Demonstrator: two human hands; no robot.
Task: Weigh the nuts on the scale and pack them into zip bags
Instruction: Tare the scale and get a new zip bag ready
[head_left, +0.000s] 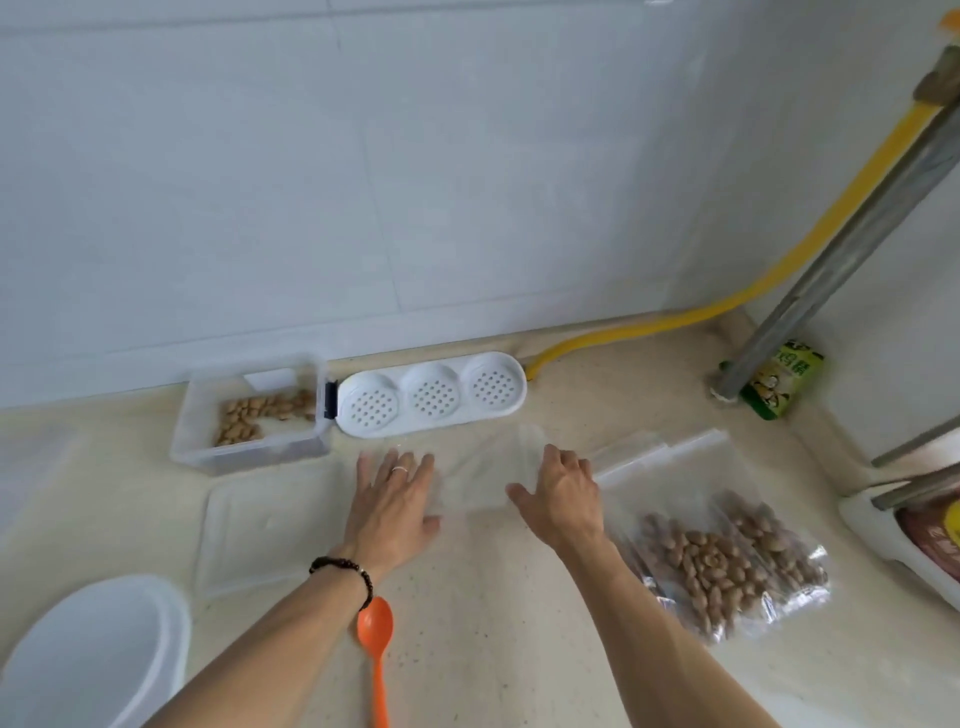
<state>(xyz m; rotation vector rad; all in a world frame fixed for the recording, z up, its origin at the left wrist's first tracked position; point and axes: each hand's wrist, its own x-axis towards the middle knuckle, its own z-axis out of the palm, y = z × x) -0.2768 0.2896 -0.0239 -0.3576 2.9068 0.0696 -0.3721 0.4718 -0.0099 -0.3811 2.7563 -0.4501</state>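
From my remote seat I see, at far left, a clear plastic box (249, 415) holding loose tan nuts (260, 413). My left hand (392, 501) lies flat, fingers straight, on an empty clear zip bag (470, 475) (hard to make out on the pale countertop (493, 623)); my right hand (558, 493) presses its other side, fingers spread. Right of that lie filled zip bags of nuts (722, 561).
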